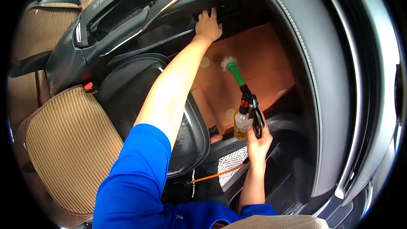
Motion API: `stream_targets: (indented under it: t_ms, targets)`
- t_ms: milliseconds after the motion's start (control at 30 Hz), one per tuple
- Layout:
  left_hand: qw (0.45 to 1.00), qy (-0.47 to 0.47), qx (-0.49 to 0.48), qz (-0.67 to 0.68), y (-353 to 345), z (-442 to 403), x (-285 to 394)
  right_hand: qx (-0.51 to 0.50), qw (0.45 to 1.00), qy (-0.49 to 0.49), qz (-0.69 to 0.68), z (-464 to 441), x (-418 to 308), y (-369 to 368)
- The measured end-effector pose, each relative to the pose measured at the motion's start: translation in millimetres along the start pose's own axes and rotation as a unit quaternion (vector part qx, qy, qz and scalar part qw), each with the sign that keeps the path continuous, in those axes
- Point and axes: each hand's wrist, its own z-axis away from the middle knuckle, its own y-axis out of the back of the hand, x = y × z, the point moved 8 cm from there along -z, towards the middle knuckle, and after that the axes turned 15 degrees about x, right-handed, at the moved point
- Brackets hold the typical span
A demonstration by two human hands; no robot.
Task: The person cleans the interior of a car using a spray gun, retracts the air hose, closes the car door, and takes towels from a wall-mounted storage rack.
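Blue sleeves, two (135, 165), nearest; bare hands, two. Left hand (208, 25), one: at the far side, fingers apart, set against dark trim (186, 38) beside the console; how firmly it bears there cannot be told. Right hand (259, 138), one: near and right of centre, grip clamped on the black handle of one spray gun (255, 116). Fitted to the gun: one bottle (240, 132) of amber liquid, part full; one red collar (244, 103); one green neck (235, 74); one round brush (229, 63) of pale bristles, pointing far and slightly left over the mat, contact with it uncertain. Orange hose (218, 174), one length, near, running left from below the right hand. Brown floor mat (267, 55), one, with two pale round spots (204, 62) visible, one far left, one near. Black seat cushion (127, 89), one, left of the mat, partly behind the left arm. Red buckle (88, 86), one, farther left. Door panel (296, 59), one, at right, with pale stitching.
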Motion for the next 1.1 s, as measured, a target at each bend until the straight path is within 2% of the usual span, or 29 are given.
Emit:
stream_targets:
  t_ms: [33, 100, 133, 200, 300, 333, 433, 533, 633, 700, 767, 867, 967, 1100]
  targets:
    - [1.0, 0.007, 0.0, 0.0, -8, 1, -3, 0.0, 1.0, -0.011, 0.004, 2, 0, 2]
    - [0.997, -0.068, 0.033, -0.031, -16, 1, 3, 0.006, 1.0, -0.025, -0.004, 2, 10, 5]
    - [0.997, -0.065, 0.032, -0.033, -21, 4, 1, 0.013, 1.0, -0.01, -0.007, 1, 12, 6]
    - [0.983, -0.128, 0.028, -0.128, -26, 10, 6, 0.017, 1.0, 0.005, -0.009, -3, 14, 6]
    - [0.984, -0.105, 0.054, -0.132, -28, 6, 7, 0.018, 1.0, -0.021, -0.005, -9, 24, 10]
    - [0.985, -0.102, 0.054, -0.132, -29, 5, 6, 0.029, 0.998, -0.057, 0.003, -10, 39, 15]
    - [0.97, -0.122, 0.073, -0.195, -35, 5, 10, 0.045, 0.995, -0.092, 0.003, -11, 49, 18]
    - [0.957, -0.081, 0.06, -0.271, -50, 2, 15, 0.044, 0.993, -0.103, -0.028, -12, 45, 12]
    - [0.951, -0.062, 0.057, -0.297, -48, 6, 23, 0.079, 0.995, -0.022, -0.062, -9, 24, 13]
    - [0.953, -0.063, 0.044, -0.293, -39, 4, 20, 0.074, 0.994, -0.023, -0.079, -4, 22, 15]
    - [0.946, -0.126, 0.023, -0.297, -32, 3, 23, 0.068, 0.993, -0.022, -0.095, 0, 19, 15]
    - [0.934, -0.158, 0.016, -0.321, -31, -2, 18, 0.066, 0.997, -0.024, -0.04, 5, 24, 20]
    - [0.915, -0.182, -0.003, -0.36, -39, -6, 18, 0.045, 0.994, -0.093, -0.041, 7, 21, 16]
    - [0.877, -0.209, -0.026, -0.432, -51, -8, 28, 0.057, 0.995, -0.039, -0.067, 3, 9, 10]
